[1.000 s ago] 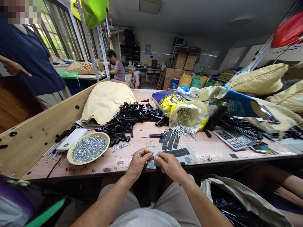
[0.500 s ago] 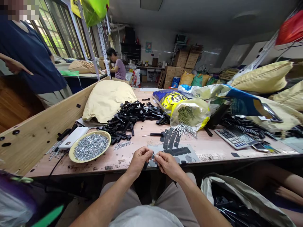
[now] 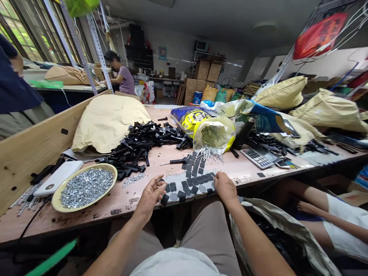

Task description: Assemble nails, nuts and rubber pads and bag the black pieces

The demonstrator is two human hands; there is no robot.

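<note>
A grey sheet (image 3: 188, 183) dotted with small black pads lies at the table's near edge. My left hand (image 3: 150, 196) rests at the sheet's left end, its fingers curled in loosely towards the thumb. What they hold is hidden. My right hand (image 3: 225, 188) is at the sheet's right end, fingertips bent down and pinching at a black pad (image 3: 212, 175). Loose black pads (image 3: 195, 163) lie just behind the sheet.
A yellow bowl of nuts (image 3: 85, 186) stands left, with a pile of black plastic parts (image 3: 140, 143), a bag spilling nails (image 3: 213, 138) and a calculator (image 3: 258, 156) behind. A seated person's legs (image 3: 322, 212) are at right. Other people stand and sit far left.
My hands, pinched together over one small piece, have parted: left to the sheet's left end, right to its right end. My view has swung to the right.
</note>
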